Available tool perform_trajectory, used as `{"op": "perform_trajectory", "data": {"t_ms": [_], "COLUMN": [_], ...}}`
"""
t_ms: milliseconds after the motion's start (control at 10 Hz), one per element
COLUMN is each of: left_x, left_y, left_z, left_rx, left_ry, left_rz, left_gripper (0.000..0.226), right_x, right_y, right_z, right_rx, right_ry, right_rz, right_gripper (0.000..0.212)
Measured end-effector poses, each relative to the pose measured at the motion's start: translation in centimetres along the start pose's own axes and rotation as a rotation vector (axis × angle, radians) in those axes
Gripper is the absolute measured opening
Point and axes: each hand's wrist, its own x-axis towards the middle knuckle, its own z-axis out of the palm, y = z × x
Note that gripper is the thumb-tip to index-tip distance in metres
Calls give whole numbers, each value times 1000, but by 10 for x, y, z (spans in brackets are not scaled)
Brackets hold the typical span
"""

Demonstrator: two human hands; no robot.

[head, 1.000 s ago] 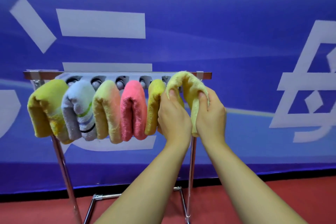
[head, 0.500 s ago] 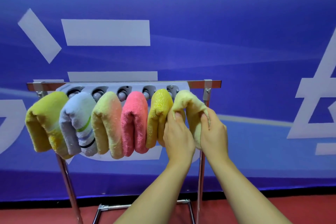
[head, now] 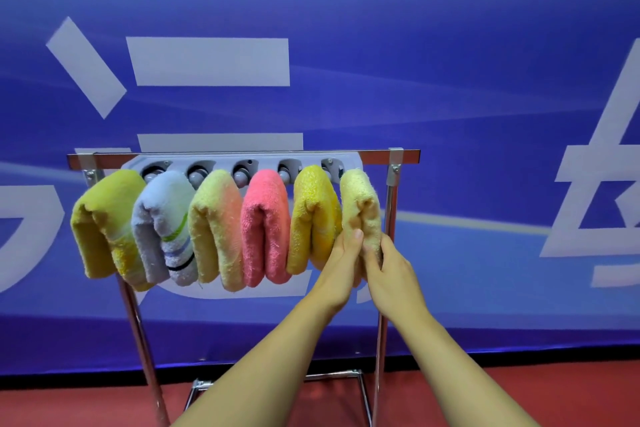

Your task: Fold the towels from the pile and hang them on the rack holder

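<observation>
Fluffy yellow towel [head: 360, 204], both hands [head: 367, 263].

Staged demo or exhibition space, huge blue printed banner [head: 381, 45] backdrop, red floor [head: 571, 392]

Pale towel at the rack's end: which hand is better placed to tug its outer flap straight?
Right, probably. The right hand already holds the pale towel on its outer side; the left hand sits against its inner flap.

Rack pegs [head: 242, 177] full — room rt.
</observation>
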Motion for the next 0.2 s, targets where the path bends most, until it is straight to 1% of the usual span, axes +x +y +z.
{"op": "perform_trajectory", "data": {"t_ms": [100,200], "left_x": [-13,-30], "left_y": [-11,-11], "left_z": [-14,-24], "left_rx": [116,288], "left_ry": [-29,3], "left_rz": [-69,-88], "left_gripper": [59,64], "right_x": [-16,-31], "right_y": [-8,-21], "right_z": [-7,-16], "right_rx": [-12,-52], "right_ry": [67,138], "right_rz": [-5,-42], "right_gripper": [45,49]}}
